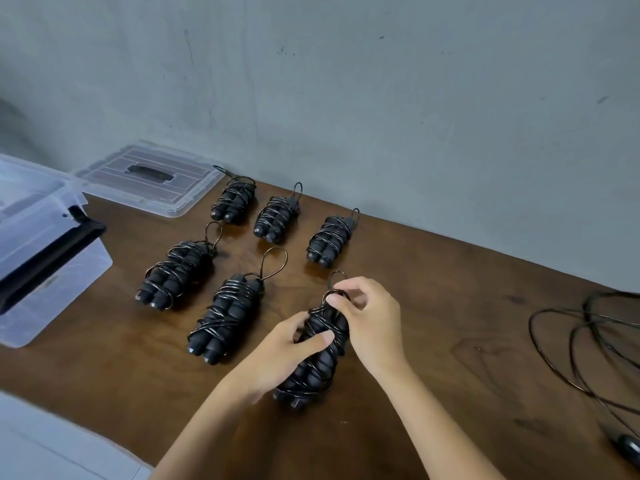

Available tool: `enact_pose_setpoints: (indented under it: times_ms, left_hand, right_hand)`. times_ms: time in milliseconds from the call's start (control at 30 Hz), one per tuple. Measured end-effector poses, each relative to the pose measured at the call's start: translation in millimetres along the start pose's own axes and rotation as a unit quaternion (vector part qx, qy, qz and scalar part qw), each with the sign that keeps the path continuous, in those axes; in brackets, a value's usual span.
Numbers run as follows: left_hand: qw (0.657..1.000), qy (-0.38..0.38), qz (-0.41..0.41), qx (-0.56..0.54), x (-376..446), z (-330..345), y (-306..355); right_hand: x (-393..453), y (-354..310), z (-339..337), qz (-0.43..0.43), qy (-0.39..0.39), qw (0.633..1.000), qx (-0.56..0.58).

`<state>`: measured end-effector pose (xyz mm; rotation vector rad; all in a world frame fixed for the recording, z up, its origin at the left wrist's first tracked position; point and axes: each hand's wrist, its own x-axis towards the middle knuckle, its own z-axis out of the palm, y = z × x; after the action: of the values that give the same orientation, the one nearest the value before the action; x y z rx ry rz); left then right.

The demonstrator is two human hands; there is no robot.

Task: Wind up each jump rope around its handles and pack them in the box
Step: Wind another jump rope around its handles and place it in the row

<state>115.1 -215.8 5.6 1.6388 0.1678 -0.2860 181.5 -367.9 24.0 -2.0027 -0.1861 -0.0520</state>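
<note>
A black jump rope bundle, cord wound round its two handles, lies near the middle of the brown table. My left hand grips its middle with the thumb across the cord. My right hand pinches the cord loop at the bundle's far end. Several other wound bundles lie in two rows behind, such as one just to the left and one further back. The clear plastic box with a black latch stands at the left edge.
The box's clear lid lies flat at the back left by the grey wall. A loose, unwound black rope sprawls at the right edge, one handle near the front right corner.
</note>
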Motion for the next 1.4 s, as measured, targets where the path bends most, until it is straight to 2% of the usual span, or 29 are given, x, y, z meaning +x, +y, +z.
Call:
enact_pose_setpoints:
  times_ms: [100,233,333,533,633,700,733,833,933,1067,1200,1400]
  left_hand:
    - [0.995,-0.015,-0.024,-0.092,-2,-6,-2]
    - [0.967,-0.055,-0.067,-0.238,-5,-12,0]
    - [0.960,-0.050,-0.068,-0.265,-5,-11,6]
    - [0.950,0.028,-0.088,-0.298,-2,-8,10]
    - [0.975,0.095,-0.058,-0.195,-1,-8,9]
    - [0.984,0.169,-0.028,-0.051,2,-9,6]
    - [0.975,0.215,-0.017,0.046,5,-8,3]
    - [0.902,0.304,-0.003,0.308,12,-1,-3]
    - [0.843,0.299,-0.024,0.447,15,8,-6]
    - [0.808,0.246,-0.034,0.534,16,20,-9]
    - [0.799,0.215,-0.017,0.562,15,29,-6]
    - [0.789,0.215,-0.002,0.575,17,32,-3]
  right_hand:
    - [4,4,-1,0.017,-0.018,0.999,0.049]
    - [13,4,-7,0.025,-0.045,0.990,0.132]
    - [18,8,-9,0.030,-0.063,0.988,0.138]
    - [21,19,-8,0.052,-0.082,0.991,0.087]
    - [17,27,-9,0.069,-0.068,0.992,0.082]
    - [13,29,-10,0.078,-0.062,0.991,0.086]
    - [12,30,-11,0.080,-0.057,0.991,0.087]
    - [7,34,-14,0.093,-0.050,0.991,0.086]
    - [2,40,-14,0.096,-0.047,0.991,0.075]
    - [-1,43,-16,0.100,-0.040,0.992,0.067]
    - [-3,46,-18,0.103,-0.035,0.992,0.063]
    - [-8,52,-23,0.109,-0.024,0.992,0.050]
